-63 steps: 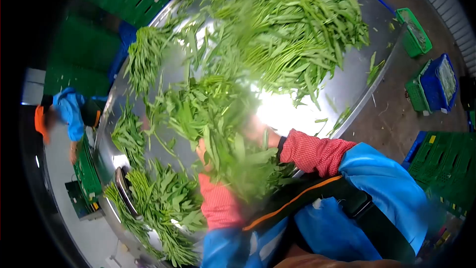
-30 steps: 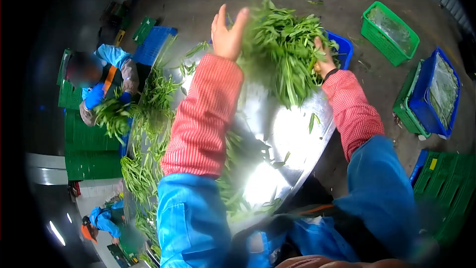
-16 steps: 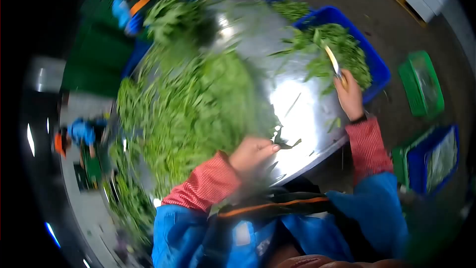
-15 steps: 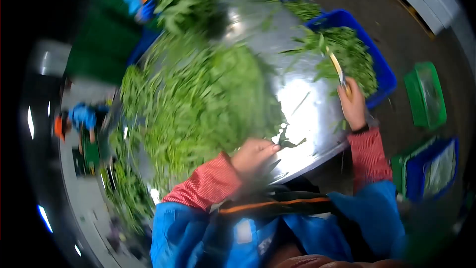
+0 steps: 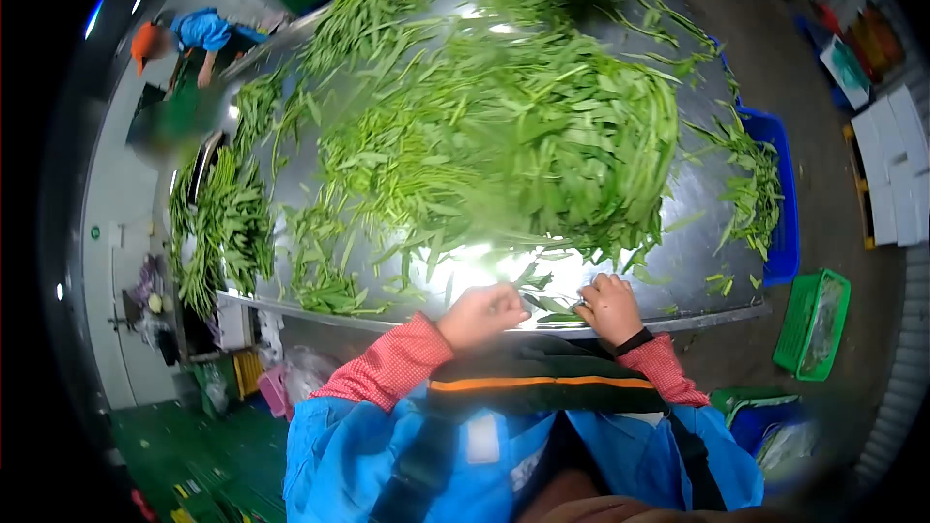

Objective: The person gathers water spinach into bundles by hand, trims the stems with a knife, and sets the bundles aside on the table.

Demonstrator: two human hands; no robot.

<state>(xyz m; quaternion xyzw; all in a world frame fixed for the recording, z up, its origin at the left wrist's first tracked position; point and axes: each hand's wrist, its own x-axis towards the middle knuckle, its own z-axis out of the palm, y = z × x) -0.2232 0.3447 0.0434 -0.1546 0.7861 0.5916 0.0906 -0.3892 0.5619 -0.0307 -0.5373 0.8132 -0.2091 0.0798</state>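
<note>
Both hands are close together at the near edge of a metal table (image 5: pixel 717 203). My left hand (image 5: pixel 484 315) is closed, fingers curled in, beside a few loose green leaves (image 5: pixel 552 306); what it holds, if anything, is too small to tell. Just right of those leaves, my right hand (image 5: pixel 610 308) has its fingers bent together; something small and dark shows at its fingertips, but I cannot make out what. Beyond the hands lies a large heap of leafy green stems (image 5: pixel 504 136), spread across the middle of the table.
A blue crate (image 5: pixel 787 203) with greens hangs by the table's right edge. On the floor at the right stands a green basket (image 5: pixel 814 324). More stems (image 5: pixel 228 232) lie at the table's left end. A co-worker in blue (image 5: pixel 203 31) is at the upper left.
The view has turned. My right hand has come from the blue crate to the near edge, beside my left hand. The yellow-handled curved blade it held no longer shows clearly.
</note>
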